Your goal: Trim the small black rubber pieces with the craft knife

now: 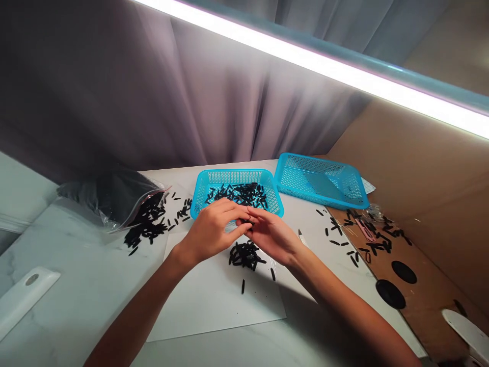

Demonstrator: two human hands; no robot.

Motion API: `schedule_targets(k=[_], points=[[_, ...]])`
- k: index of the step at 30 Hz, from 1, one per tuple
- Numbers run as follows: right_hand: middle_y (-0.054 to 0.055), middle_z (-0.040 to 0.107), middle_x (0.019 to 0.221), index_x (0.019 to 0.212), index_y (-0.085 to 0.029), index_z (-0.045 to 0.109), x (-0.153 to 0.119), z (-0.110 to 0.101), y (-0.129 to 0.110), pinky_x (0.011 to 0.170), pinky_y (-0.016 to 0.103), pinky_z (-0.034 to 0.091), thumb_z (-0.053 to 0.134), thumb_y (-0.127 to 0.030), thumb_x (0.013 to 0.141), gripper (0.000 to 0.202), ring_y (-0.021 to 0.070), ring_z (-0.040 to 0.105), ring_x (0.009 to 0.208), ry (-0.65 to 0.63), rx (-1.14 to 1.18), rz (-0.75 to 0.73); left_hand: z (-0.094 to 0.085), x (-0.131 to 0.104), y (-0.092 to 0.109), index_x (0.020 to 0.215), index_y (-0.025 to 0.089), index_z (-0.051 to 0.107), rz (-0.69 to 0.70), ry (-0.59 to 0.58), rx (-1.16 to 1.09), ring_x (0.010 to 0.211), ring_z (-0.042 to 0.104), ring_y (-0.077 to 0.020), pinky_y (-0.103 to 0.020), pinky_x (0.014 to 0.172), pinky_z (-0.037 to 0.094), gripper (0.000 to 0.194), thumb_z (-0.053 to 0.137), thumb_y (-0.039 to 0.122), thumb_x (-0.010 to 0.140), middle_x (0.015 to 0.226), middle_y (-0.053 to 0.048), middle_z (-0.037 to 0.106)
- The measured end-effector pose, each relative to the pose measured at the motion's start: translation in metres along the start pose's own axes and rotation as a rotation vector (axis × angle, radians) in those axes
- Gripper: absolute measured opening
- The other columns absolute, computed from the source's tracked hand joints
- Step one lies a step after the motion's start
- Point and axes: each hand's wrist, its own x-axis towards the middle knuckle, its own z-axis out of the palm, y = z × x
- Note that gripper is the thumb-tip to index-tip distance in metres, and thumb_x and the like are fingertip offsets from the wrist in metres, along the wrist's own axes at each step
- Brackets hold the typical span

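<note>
My left hand (216,227) and my right hand (273,237) meet just in front of the near rim of a blue perforated basket (280,208). The fingertips of the left are pinched against the curled fingers of the right, with a small black oblong piece (247,223) partly visible between them. The fingers hide most of what they hold. Inside the basket lie many black oblong pieces (248,193). Below my hands, a pile of similar pieces (246,255) rests on a white sheet (214,311), with a loose one (243,286) nearer me.
At left, a clear zip bag (114,196) spills black pieces (147,224) onto the table. A second blue basket (298,191) stands at back right. Scattered pieces, a pink tool (365,230) and two black discs (389,294) lie right. A bright tube lamp (305,58) crosses overhead.
</note>
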Motion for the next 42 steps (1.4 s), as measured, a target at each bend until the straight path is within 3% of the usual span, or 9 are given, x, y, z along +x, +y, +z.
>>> schedule_targets(k=[7,14,19,23,26,28,33,38,42], points=[[0.004,0.066,0.091,0.109,-0.019,0.074,-0.026,-0.035,0.034,0.081,0.036,0.05,0.074,-0.057,0.089,0.043,0.02,0.06,0.084,0.073,-0.49,-0.104,0.006,-0.038,-0.004,0.083,0.019,0.069,-0.041,0.131,-0.082,0.073,0.07,-0.0169,-0.032,0.073,0.055,0.022,0.06,0.024,0.103,0.079,-0.004,0.078],[0.02,0.063,0.141,0.131,-0.025,0.071,-0.036,-0.055,0.089,0.118,0.066,0.037,0.089,-0.065,0.071,0.074,0.0439,0.052,0.135,-0.006,-1.044,-0.356,0.037,-0.106,-0.016,0.082,0.021,0.07,-0.208,0.058,-0.072,0.065,0.069,-0.0174,-0.029,0.063,0.055,0.023,0.057,0.024,0.101,0.072,-0.003,0.075],[0.023,0.046,0.165,0.142,-0.023,0.066,-0.038,-0.066,0.09,0.128,0.074,0.017,0.084,-0.075,0.071,0.089,0.0499,0.032,0.156,-0.103,-1.275,-0.437,0.044,-0.116,-0.024,0.085,0.019,0.07,-0.314,0.004,-0.059,0.071,0.069,-0.0187,-0.031,0.069,0.057,0.025,0.055,0.026,0.104,0.075,-0.005,0.073],[0.02,0.032,0.175,0.156,-0.024,0.053,-0.041,-0.095,0.085,0.128,0.077,0.014,0.067,-0.074,0.089,0.085,0.0472,0.018,0.164,-0.075,-1.547,-0.476,0.043,-0.118,-0.026,0.109,0.018,0.071,-0.335,-0.088,-0.094,0.095,0.074,-0.0259,-0.043,0.088,0.062,0.023,0.065,0.038,0.1,0.1,-0.011,0.078],[0.023,0.028,0.176,0.165,-0.022,0.038,-0.044,-0.111,0.085,0.127,0.077,0.022,0.056,-0.066,0.1,0.08,0.0457,0.017,0.165,-0.048,-1.586,-0.454,0.049,-0.119,-0.022,0.144,0.022,0.059,-0.277,-0.213,-0.157,0.133,0.063,-0.0393,-0.06,0.114,0.052,0.091,0.093,0.06,0.068,0.144,-0.016,0.067],[0.024,0.03,0.175,0.168,-0.021,0.031,-0.046,-0.112,0.087,0.128,0.072,0.025,0.054,-0.064,0.102,0.083,0.0431,0.018,0.165,-0.089,-1.581,-0.463,0.057,-0.12,-0.017,0.154,0.024,0.048,-0.258,-0.266,-0.196,0.145,0.054,-0.0421,-0.063,0.123,0.045,0.111,0.096,0.062,0.062,0.157,-0.018,0.057],[0.021,0.028,0.176,0.171,-0.023,0.021,-0.054,-0.107,0.09,0.129,0.057,0.036,0.065,-0.074,0.091,0.104,0.0362,0.03,0.163,-0.251,-1.567,-0.538,0.079,-0.12,-0.005,0.159,0.022,0.039,-0.311,-0.256,-0.275,0.155,0.045,-0.0365,-0.062,0.129,0.038,0.074,0.072,0.042,0.096,0.162,-0.019,0.051],[0.032,0.017,0.176,0.173,-0.013,0.006,-0.035,-0.106,0.1,0.127,0.071,0.03,0.075,-0.087,0.068,0.145,0.0491,0.018,0.164,-0.214,-1.6,-0.594,0.099,-0.112,0.006,0.163,0.021,0.033,-0.386,-0.156,-0.434,0.157,0.043,-0.0359,-0.057,0.128,0.041,0.074,0.061,0.053,0.102,0.169,-0.019,0.043],[0.036,0.032,0.169,0.17,-0.008,0.017,-0.014,-0.094,0.109,0.124,0.072,0.033,0.073,-0.088,0.069,0.141,0.0516,0.03,0.159,-0.204,-1.64,-0.611,0.103,-0.111,0.004,0.165,0.02,0.025,-0.494,0.087,-0.535,0.161,0.036,-0.0343,-0.053,0.13,0.035,0.074,0.045,0.061,0.107,0.173,-0.019,0.034]])
